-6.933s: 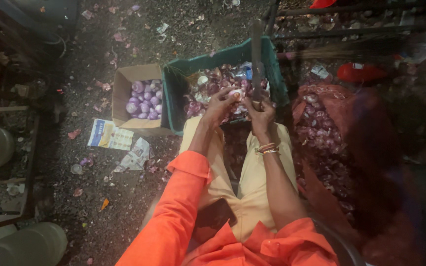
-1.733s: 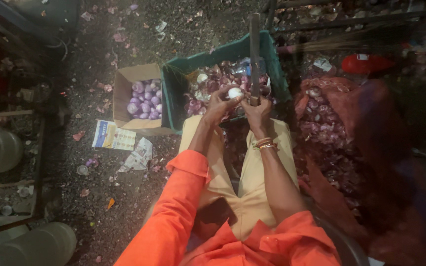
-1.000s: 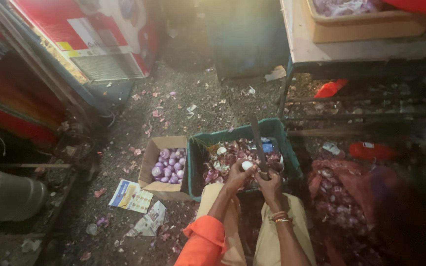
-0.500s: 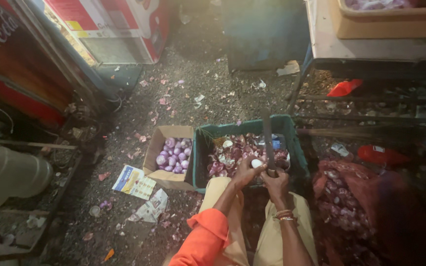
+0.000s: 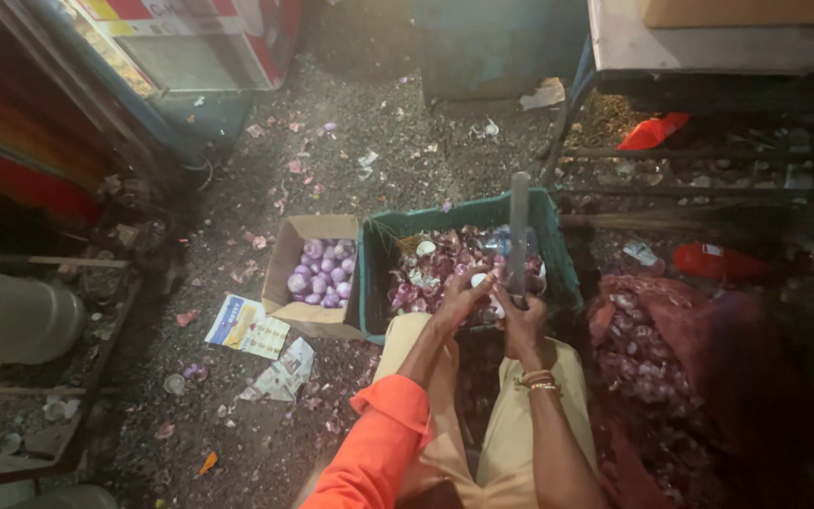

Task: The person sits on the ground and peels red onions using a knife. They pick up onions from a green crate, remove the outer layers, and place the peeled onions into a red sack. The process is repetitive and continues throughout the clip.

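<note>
We're sitting over the green plastic crate (image 5: 558,250) at 12 o'clock from our knees, and it's holding a heap of red onion skins and scraps (image 5: 426,278). Our left hand (image 5: 463,294) is curling its fingers around a small peeled whitish onion (image 5: 479,280), holding it just above the crate's near edge. Our right hand (image 5: 523,320) is closing tight on the grip of a long upright grey blade (image 5: 519,231), which is pointing away toward 12 o'clock, right beside the onion. At 9 o'clock of the crate, touching its side, an open brown cardboard box (image 5: 286,273) is sitting with peeled purple onions (image 5: 322,280) inside. At 3 o'clock a red mesh sack of unpeeled onions (image 5: 652,349) is slumping on the gritty floor (image 5: 332,179). Some printed paper scraps (image 5: 247,325) are lying at 8 o'clock of the box.
</note>
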